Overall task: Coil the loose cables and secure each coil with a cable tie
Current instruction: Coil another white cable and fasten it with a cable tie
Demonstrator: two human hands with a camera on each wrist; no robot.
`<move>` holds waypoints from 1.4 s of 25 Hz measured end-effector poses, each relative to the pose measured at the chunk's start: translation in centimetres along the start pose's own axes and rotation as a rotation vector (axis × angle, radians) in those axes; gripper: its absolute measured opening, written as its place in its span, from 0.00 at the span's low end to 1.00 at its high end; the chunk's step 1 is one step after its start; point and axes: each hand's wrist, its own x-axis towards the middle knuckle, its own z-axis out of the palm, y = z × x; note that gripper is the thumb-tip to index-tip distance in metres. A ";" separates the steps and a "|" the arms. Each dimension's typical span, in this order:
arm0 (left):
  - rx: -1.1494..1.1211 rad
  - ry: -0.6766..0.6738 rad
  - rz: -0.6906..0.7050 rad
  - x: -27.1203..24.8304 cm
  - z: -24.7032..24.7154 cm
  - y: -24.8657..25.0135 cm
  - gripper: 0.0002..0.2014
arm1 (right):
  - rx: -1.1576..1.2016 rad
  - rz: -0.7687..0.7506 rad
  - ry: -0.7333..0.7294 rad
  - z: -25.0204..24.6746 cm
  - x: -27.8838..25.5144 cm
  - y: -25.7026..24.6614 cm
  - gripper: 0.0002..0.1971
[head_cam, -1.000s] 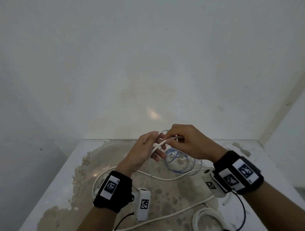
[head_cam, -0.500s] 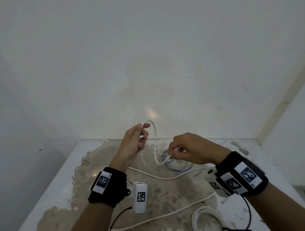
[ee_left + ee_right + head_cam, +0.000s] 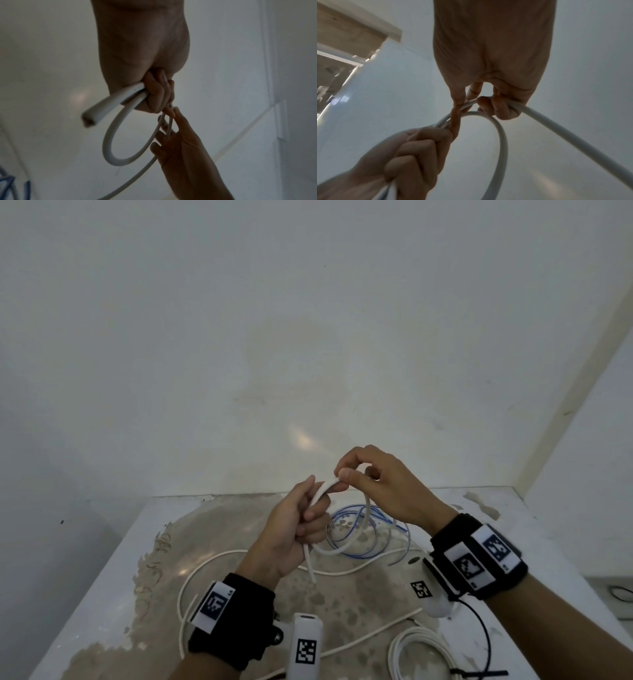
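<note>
A long white cable (image 3: 359, 529) is held above the table between both hands. My left hand (image 3: 301, 529) grips the cable's free end and the start of a loop in its curled fingers; the cut end (image 3: 312, 577) hangs below the fist. My right hand (image 3: 346, 474) pinches the cable at the top of the loop, touching the left hand's fingertips. In the left wrist view one small loop (image 3: 111, 142) curves out of the fist. In the right wrist view the cable (image 3: 556, 125) runs from my right fingers off to the lower right. The rest of the cable lies slack on the table.
A thin blue cable (image 3: 373, 529) lies coiled on the worn table (image 3: 102, 594) behind the hands. A finished white coil (image 3: 424, 652) with a black tie sits at the front right. White walls close in at the back and right.
The hands were apart with a tall loop between them; now the right hand has risen and met the left, bringing cable to it. The left hand has dropped slightly.
</note>
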 end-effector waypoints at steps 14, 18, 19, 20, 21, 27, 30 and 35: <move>-0.249 0.119 0.230 -0.3 -1.8 1.9 0.16 | 0.210 0.204 0.032 -0.7 -0.2 3.7 0.10; -0.388 0.119 0.417 -2.1 -6.0 6.3 0.17 | 0.045 0.220 0.026 -4.8 -1.8 8.4 0.10; -0.383 0.124 0.429 -2.4 -6.8 6.8 0.16 | 0.001 0.231 0.036 -5.3 -2.0 9.4 0.11; -0.369 0.124 0.429 -2.4 -7.2 6.9 0.16 | -0.053 0.234 0.056 -5.7 -1.9 10.0 0.12; -0.352 0.123 0.421 -2.3 -7.2 6.6 0.16 | -0.107 0.230 0.090 -5.7 -1.6 10.3 0.12; -0.287 0.192 0.336 0.3 -4.5 5.2 0.14 | -0.439 0.122 -0.189 -3.5 0.5 4.3 0.16; -0.235 0.173 0.334 1.5 -3.3 5.1 0.16 | -0.486 -0.022 -0.449 -2.2 -0.6 -1.0 0.14; -0.074 0.010 0.214 2.1 -1.3 3.9 0.16 | -0.377 -0.273 -0.416 -2.3 -0.7 -6.8 0.11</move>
